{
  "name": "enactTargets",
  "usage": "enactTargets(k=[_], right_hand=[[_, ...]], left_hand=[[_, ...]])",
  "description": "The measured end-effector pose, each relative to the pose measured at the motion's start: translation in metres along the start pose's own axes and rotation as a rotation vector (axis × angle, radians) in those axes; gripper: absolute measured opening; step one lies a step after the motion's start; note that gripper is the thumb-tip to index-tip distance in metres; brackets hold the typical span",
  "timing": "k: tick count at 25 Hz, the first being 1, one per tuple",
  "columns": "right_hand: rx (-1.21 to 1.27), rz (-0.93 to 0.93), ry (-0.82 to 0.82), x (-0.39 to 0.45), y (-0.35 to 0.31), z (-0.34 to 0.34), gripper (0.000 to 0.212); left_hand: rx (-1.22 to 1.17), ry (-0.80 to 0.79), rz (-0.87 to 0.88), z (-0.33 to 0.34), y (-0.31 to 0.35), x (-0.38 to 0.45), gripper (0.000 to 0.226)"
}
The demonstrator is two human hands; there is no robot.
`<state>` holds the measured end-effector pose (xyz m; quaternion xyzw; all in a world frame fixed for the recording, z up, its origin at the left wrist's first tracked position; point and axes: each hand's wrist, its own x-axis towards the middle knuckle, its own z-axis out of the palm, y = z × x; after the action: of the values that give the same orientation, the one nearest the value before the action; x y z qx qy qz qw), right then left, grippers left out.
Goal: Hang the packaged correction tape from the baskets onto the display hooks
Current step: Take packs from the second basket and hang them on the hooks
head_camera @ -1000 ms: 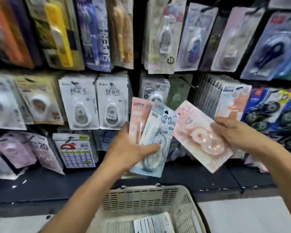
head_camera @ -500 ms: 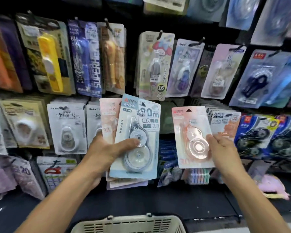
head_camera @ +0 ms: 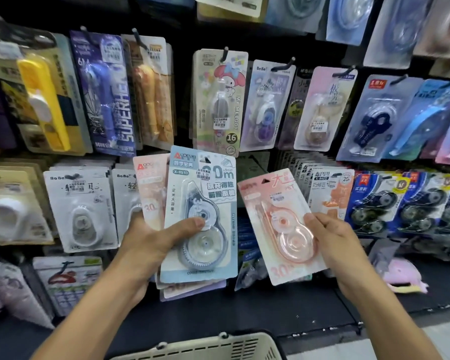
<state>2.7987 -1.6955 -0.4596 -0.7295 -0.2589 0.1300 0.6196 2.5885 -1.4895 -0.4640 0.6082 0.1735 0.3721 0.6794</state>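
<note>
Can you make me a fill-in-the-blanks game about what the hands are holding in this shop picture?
1. The right hand holds one ____ packet.
2. The left hand grips a stack with a ____ packet on top.
3. The top packet says ____ m in big print.
4. Below the arms sits a beige ____.

Missing words: pink; blue; 20; basket
</note>
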Motion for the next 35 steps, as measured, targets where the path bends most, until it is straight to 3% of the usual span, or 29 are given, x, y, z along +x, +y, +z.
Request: enactTargets(k=[2, 8, 10, 11, 13, 16, 18, 20, 23, 26, 28, 35], right_hand=[[-0.014, -0.018, 0.089, 0.004, -0.001, 0.003, 0.033], [-0.370, -0.047, 0.354, 0.011, -0.003, 0.021, 0.039], [-0.170, 0.050, 0.350, 0.014, -0.001, 0.025, 0.023], [0.055, 0.153, 0.287, 0.013, -0.003, 0.028, 0.018], [0.404, 0.259, 0.082, 0.005, -0.004, 0.034, 0.039], [0.285, 0.072, -0.340, -0.021, -0.007, 0.058, 0.058], [0.175, -0.041, -0.477, -0.037, -0.007, 0.077, 0.057], [0.277, -0.050, -0.388, -0.039, -0.005, 0.083, 0.044], [0.509, 0.091, -0.155, -0.031, -0.008, 0.063, 0.041], [0.460, 0.151, 0.067, -0.018, -0.002, 0.032, 0.029], [0.410, 0.149, 0.122, -0.016, 0.002, 0.021, 0.019], [0.342, 0.134, 0.199, -0.020, -0.001, 0.019, 0.016]], left_hand=[[-0.015, 0.001, 0.003, 0.001, -0.001, -0.001, 0.059], [-0.035, -0.001, -0.003, 0.005, 0.001, -0.003, 0.054], [-0.033, 0.005, -0.015, 0.006, 0.002, -0.003, 0.053], [-0.029, 0.002, -0.020, 0.007, 0.002, -0.003, 0.052], [-0.022, 0.000, -0.036, 0.011, 0.000, -0.003, 0.050], [-0.043, 0.001, -0.063, 0.016, -0.004, -0.003, 0.049], [-0.078, -0.023, -0.098, 0.019, -0.005, -0.003, 0.055], [-0.099, -0.069, -0.157, 0.021, -0.006, -0.005, 0.063], [-0.187, -0.066, -0.244, 0.019, -0.007, -0.006, 0.053], [-0.209, 0.009, -0.219, 0.016, -0.005, -0.004, 0.059], [-0.200, 0.044, -0.189, 0.012, -0.003, -0.003, 0.057], [-0.182, 0.029, -0.179, 0.013, -0.006, -0.003, 0.062]])
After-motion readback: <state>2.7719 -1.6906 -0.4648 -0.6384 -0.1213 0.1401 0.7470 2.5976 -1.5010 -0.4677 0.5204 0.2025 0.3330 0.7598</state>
